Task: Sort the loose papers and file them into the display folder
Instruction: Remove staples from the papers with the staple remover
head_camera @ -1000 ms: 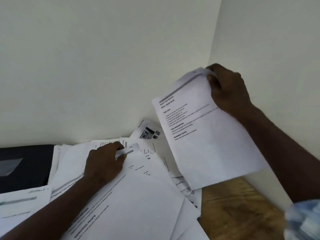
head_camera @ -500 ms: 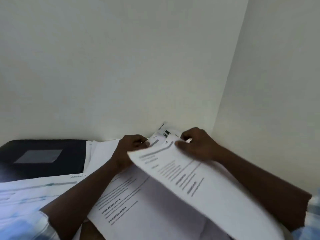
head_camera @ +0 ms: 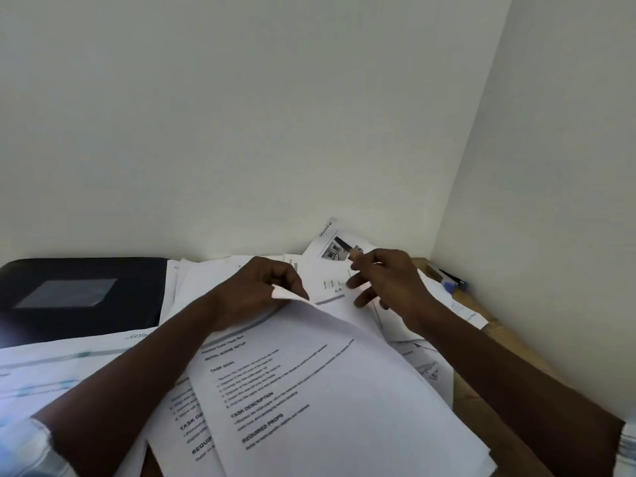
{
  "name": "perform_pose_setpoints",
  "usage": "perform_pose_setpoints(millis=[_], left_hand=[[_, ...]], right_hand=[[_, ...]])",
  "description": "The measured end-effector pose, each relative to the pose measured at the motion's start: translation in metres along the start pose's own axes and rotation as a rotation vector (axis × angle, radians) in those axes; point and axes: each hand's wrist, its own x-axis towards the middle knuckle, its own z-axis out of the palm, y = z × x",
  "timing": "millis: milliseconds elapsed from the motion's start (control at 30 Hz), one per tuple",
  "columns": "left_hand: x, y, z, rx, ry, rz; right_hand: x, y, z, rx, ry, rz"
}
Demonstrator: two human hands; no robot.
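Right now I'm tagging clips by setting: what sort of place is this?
Likely a desk in a room corner: printed papers strewn over a wooden tabletop, a black display folder, bare white walls.

The top sheet [head_camera: 327, 390] carries bold printed headings: "INITIAL SCENE SETUP", "TASK GOAL", "TASK DESCRIPTION" and "REQUIRED PROPS"; its small print is too fine to read. The sheet beneath [head_camera: 186, 418] shows cut-off "TASK D" and "REQUI". Handwriting on the left sheet [head_camera: 69, 359] seems to begin "Section".
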Motion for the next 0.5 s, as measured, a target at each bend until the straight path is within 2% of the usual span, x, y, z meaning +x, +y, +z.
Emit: perform_pose_setpoints(millis=[167,300,400,500], left_hand=[[-0.002,0.003,-0.001,0.049,0.018,-0.054],[0.0,0.0,0.004,0.131,-0.027,-0.049],[0.003,-0.005,0.005,0.138,-0.001,-0.088],[0.003,-0.006,0.006,0.099,0.011,-0.107]], right_hand=[[0.004,0.055,-0.003,-0.218,0.105,-0.042],[0.0,0.06,0.002,-0.237,0.083,-0.076],[-0.002,0.065,0.007,-0.356,0.106,-0.111],[-0.003,0.069,0.008,-0.267,0.145,-0.218]])
